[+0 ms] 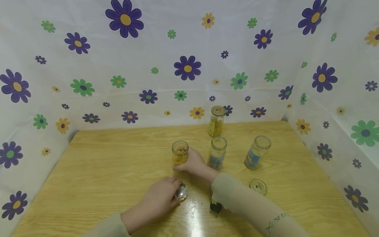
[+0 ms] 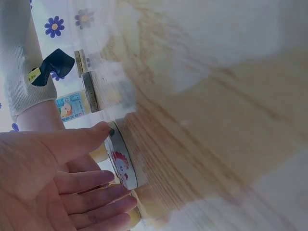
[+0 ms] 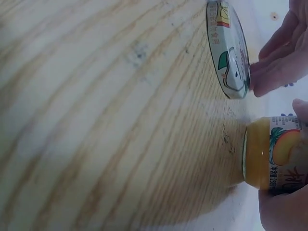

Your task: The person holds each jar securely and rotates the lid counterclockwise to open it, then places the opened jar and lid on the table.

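My right hand grips an uncapped glass jar holding yellow contents. Its label shows a peach, and its base is close to the wooden table. Nearer the front, a printed white jar lid lies flat on the table. Around the lid's near-left side is my left hand, its fingers extended. In the left wrist view, the thumb tip is at one edge of the lid and the fingertips are by the opposite edge.
Right of the held jar stand two uncapped jars with blue labels, one nearer and one farther right. A capped jar stands behind. A gold lid lies at right, and a black object is beside the right sleeve. Flowered cloth encloses the table.
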Available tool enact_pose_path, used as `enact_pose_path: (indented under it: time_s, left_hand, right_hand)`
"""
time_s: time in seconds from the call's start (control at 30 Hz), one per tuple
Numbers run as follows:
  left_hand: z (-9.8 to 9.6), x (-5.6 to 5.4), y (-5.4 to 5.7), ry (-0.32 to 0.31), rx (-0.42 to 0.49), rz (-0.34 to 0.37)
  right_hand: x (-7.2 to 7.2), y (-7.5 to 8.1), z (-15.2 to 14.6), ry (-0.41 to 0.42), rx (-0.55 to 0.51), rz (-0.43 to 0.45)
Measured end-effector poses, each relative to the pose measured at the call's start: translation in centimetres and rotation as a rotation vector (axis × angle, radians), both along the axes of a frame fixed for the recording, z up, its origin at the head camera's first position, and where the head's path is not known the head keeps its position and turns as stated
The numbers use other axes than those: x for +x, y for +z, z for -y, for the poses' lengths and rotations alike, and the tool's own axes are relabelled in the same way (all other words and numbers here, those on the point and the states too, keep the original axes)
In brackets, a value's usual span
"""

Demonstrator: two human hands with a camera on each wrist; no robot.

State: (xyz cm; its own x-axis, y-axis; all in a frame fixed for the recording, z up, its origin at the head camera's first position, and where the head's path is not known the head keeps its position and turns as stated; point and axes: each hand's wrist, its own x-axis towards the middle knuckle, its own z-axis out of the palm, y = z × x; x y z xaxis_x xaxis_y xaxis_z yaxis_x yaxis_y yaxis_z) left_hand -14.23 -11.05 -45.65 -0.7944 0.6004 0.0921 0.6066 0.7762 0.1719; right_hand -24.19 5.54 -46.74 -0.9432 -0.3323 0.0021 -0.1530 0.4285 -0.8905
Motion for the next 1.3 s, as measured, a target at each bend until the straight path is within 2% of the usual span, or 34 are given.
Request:
enact_pose_path:
  time_s: [0.2,0.5,0.93,1.3]
  left_hand:
    - [0.0,-0.1,0.1,-0.006,-0.013,-0.018]
    - [-0.3,-0.4,0.1,0.013,-0.007,0.027]
    - [-0.3,-0.8,0.4,0.008,0.007,0.026]
    - [-0.7,-1.1,0.8,0.044,-0.02,0.071]
  right_hand:
    - [-0.3,0.0,0.0,0.016,0.018,0.01]
    - [-0.6,-0.1,-0.1,0.036,0.024,0.011]
    - [-0.7,0.1,0.5,0.029,0.019,-0.005]
    - [-0.6,-0.3,0.8,0.014,0.012,-0.001]
